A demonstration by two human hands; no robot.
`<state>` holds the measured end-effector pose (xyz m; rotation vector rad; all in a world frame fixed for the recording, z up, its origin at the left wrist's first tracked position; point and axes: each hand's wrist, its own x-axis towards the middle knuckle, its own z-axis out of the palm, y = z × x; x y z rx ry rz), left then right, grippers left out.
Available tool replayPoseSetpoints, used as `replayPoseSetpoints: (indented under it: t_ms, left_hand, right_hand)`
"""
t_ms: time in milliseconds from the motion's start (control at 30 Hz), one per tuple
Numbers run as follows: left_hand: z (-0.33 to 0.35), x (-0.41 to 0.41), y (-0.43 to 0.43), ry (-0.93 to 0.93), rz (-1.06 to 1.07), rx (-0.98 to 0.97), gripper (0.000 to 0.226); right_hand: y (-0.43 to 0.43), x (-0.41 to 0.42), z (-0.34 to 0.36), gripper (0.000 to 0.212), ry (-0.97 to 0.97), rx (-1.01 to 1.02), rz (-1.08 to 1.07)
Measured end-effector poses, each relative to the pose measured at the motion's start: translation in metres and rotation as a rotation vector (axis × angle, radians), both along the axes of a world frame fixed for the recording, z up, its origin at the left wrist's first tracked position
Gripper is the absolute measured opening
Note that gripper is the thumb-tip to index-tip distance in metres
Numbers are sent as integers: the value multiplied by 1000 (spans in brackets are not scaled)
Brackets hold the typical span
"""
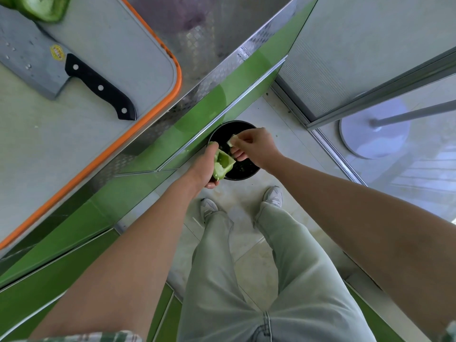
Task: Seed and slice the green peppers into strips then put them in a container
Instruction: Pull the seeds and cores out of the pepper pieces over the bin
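My left hand (pixel 206 166) grips a hollowed green pepper half (pixel 223 164), cut side up, over a black bin (pixel 243 170) on the floor. My right hand (pixel 256 146) pinches a pale piece of pepper core (pixel 232 141) above the bin's opening. Another green pepper piece (pixel 42 7) lies at the far top left of the grey cutting board (pixel 103 40). A cleaver (pixel 66 70) with a black handle lies flat on that board.
The board has an orange rim and sits on a steel counter (pixel 207 33). Green cabinet fronts (pixel 172 134) run below the counter edge. My legs and shoes stand on the tiled floor. A glass door frame (pixel 370 95) and a round white base (pixel 375 134) are at the right.
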<state>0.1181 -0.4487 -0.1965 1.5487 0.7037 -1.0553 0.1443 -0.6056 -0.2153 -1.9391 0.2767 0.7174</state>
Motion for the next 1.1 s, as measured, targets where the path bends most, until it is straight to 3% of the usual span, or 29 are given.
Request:
replayPoseSetpoints:
  t_ms: [133,233,300,400,467,533,633,867,1100]
  left_hand:
    - [-2,0,5,-1,5,-13,45]
    - [-3,-1,6,-20,6,-52,40]
    - [-2,0,6,-37,9,-64,35]
    - [-1,1,6,-72,-28,-37,30]
    - [-1,2,6,-101,-79,-24,29]
    - [-1,2,7,-112,-110,-39,30]
    - [1,3,6,-85,-86,-80,42]
    - [6,3,-3,-107,-92,-113,25]
    - [12,1,-10,-97,-108,-109,20]
  right_hand:
    - [-6,-1,-12,24,-10,-256,-51]
    - [-5,0,-14,11,-21,-390,30]
    - [-2,0,-10,27,-35,-422,68]
    - [2,3,-5,31,-44,-271,129]
    - [4,3,0,28,80,-20,156]
    - [7,2,3,36,140,37,207]
    - [12,0,3,36,4,-119,217]
    - [14,2,-1,13,-147,-303,211]
    - [22,0,0,16,-192,-524,314]
